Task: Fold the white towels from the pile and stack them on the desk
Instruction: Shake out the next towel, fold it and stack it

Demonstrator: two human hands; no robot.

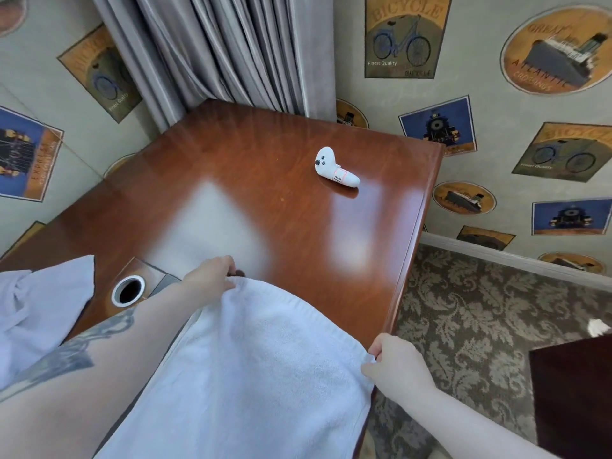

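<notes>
Soft daylight glares off the glossy desk (pixel 265 180); wide-angle distortion bends the edges.

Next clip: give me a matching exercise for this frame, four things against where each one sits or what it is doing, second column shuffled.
1. left hand
2. right hand
3. white controller
4. towel pile

A. lies alone on the far part of the desk
B. pinches the towel corner at the desk's right edge
C. heaped at the desk's left edge
D. grips the towel's far edge beside the cable hole

Pairs: 1-D, 2-B, 3-A, 4-C

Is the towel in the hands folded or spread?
Spread: the towel lies as one flat layer, left hand and right hand pinching its far corners.
</notes>
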